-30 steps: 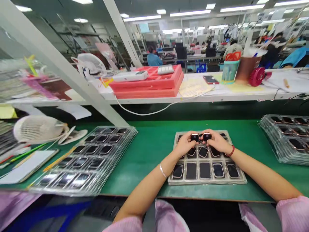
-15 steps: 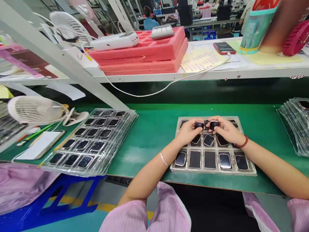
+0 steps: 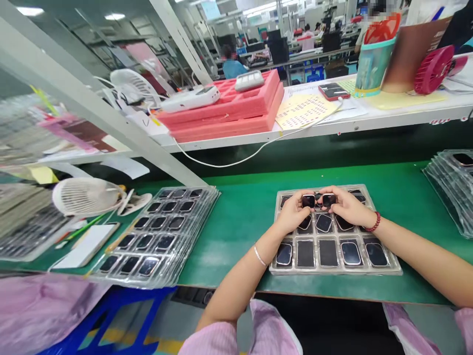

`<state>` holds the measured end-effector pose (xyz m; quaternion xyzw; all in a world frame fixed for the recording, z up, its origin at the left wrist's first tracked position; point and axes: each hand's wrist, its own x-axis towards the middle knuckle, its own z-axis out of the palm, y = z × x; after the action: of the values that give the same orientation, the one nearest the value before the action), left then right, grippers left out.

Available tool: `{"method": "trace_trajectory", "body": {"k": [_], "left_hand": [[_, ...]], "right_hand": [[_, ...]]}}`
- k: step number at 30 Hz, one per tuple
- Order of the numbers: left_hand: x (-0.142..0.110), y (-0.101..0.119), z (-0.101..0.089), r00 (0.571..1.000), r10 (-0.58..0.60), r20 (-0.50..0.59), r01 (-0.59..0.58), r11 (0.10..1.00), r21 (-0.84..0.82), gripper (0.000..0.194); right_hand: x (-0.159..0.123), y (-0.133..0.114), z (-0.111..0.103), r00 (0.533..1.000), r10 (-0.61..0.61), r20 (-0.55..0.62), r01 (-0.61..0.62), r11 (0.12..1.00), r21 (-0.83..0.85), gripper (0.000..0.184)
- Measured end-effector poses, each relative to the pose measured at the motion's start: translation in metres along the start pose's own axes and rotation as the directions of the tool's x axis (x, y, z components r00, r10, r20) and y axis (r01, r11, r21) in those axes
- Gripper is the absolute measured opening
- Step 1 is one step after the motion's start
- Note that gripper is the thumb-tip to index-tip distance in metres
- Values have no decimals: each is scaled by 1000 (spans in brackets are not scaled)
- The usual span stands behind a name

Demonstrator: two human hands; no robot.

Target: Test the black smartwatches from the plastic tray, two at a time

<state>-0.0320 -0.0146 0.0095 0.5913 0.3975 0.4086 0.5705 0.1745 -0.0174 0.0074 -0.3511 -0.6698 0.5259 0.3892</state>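
A clear plastic tray (image 3: 391,268) lies on the green bench in front of me, its pockets filled with several small dark-screened watch bodies. My left hand (image 3: 293,214) is over the tray's far rows, fingers pinched round one watch body (image 3: 308,200). My right hand (image 3: 347,208) is right beside it, pinching a second watch body (image 3: 328,199). The two pieces are held side by side, nearly touching, just above the tray. Both wrists rest over the middle row and hide some pockets.
A stack of filled clear trays (image 3: 162,234) lies to the left, another stack (image 3: 451,185) at the right edge. A small white fan (image 3: 86,196) and a notepad (image 3: 86,244) sit far left. The raised shelf behind carries pink foam trays (image 3: 225,116), a phone (image 3: 331,90) and a pink fan (image 3: 433,69).
Both hands stay together over the tray's far rows, each holding its watch body. Only my head has moved, tilting down and then partly back up and shifting the view.
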Motion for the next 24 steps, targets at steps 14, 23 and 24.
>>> {"method": "trace_trajectory", "body": {"k": [14,23,24], "left_hand": [[-1,5,-1,1000,10,-26,-10,1000,7,48],[-2,9,-4,997,-70,-40,66,992,-103,50],[-2,9,-5,996,-80,-39,75,989,-131,53]], "right_hand": [[0,0,-1,1000,16,14,-16,999,52,51],[1,-6,-1,994,101,-36,-95,987,132,37],[1,-7,-1,992,117,-48,-108,982,153,34]]}}
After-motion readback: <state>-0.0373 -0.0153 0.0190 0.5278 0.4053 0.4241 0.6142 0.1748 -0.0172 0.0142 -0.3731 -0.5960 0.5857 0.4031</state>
